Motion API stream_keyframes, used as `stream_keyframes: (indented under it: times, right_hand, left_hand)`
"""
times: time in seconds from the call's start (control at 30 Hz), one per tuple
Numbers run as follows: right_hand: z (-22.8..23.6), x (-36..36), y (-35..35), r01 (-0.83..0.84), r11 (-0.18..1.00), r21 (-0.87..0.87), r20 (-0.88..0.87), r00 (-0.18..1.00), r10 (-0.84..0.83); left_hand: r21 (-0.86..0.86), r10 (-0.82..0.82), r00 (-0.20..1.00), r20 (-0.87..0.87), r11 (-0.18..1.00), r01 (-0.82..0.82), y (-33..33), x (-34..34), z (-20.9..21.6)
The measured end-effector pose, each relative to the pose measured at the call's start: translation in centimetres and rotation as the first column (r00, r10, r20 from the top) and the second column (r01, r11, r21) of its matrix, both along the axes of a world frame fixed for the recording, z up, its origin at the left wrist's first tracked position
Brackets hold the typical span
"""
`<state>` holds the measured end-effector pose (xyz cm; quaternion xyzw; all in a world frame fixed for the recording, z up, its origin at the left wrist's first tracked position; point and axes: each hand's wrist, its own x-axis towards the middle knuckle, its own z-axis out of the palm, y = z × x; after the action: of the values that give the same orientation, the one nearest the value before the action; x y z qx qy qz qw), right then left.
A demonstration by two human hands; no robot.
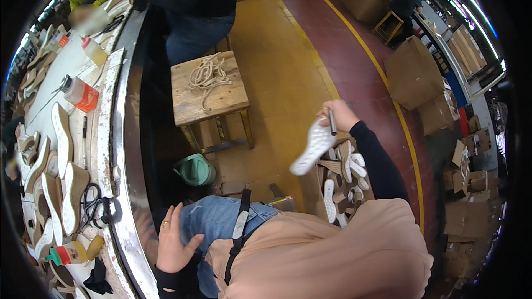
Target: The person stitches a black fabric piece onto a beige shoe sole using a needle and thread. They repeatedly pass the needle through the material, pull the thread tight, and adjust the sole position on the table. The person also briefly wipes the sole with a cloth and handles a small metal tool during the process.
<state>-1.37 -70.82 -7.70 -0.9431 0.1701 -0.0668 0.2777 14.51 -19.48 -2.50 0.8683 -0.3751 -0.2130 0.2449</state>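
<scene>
My right hand (339, 113) reaches out over the floor, closed on a white shoe sole (313, 147) with a pattern of dimples. The same hand has a slim, dark, pen-like stick (332, 122) in its fingers; its kind is unclear. Below it is a cardboard box (320, 196) with several white-and-tan wedge soles (329, 194) heaped inside. My left hand (174, 238) holds nothing, its fingers spread beside my jeans, close to the metal edge of the workbench (131, 216).
On the bench lie wedge soles (75, 196), scissors (93, 205), a brush (85, 127), an orange-and-clear jar (81, 94) and squeeze bottles (67, 253). A wooden stool (185, 97) bears a coil of cord, with a green bucket (197, 170) below. A co-worker (194, 11) sits beyond; cartons (413, 72) stand right.
</scene>
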Motion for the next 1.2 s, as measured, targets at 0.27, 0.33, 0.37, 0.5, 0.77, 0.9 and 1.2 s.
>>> stream_keyframes:
  times: [0.27, 0.33, 0.37, 0.5, 0.77, 0.9, 1.2]
  right_hand:
    - [-13.2, -9.7, -4.2, 0.24, 0.941, -0.239, -0.767, 0.548, -0.334]
    - [-18.5, -10.9, -2.1, 0.575, 0.815, -0.075, -0.666, 0.579, -0.47]
    - [-20.7, -11.4, -0.7, 0.648, 0.762, 0.018, -0.608, 0.612, -0.506]
    - [-28.0, -8.6, 9.2, 0.897, 0.434, 0.091, -0.696, 0.369, -0.616]
    - [-26.8, 3.7, 22.7, 0.471, 0.793, 0.386, -0.482, 0.836, -0.262]
    - [-25.5, 10.4, 23.1, 0.104, 0.964, 0.244, -0.497, 0.867, 0.032]
    - [-26.0, 16.3, 26.3, 0.065, 0.878, 0.474, -0.046, 0.998, -0.049]
  left_hand:
    - [0.013, 0.059, 0.985, -0.164, 0.998, -0.058, 2.1, -0.8, -5.1]
    - [0.025, 0.116, 0.971, -0.208, 0.993, -0.114, 2.0, -1.7, -6.8]
    - [0.084, 0.174, 0.973, -0.154, 0.983, -0.163, 1.8, -2.4, -7.8]
    - [0.085, 0.337, 0.941, 0.037, 0.937, -0.339, 0.8, -4.4, -11.7]
    - [-0.111, 0.441, 0.895, 0.072, 0.895, -0.432, 0.9, -5.0, -14.1]
    - [-0.077, 0.397, 0.915, 0.078, 0.917, -0.391, 1.4, -4.4, -13.8]
    - [-0.195, 0.48, 0.872, 0.101, 0.869, -0.455, 2.0, -4.6, -14.8]
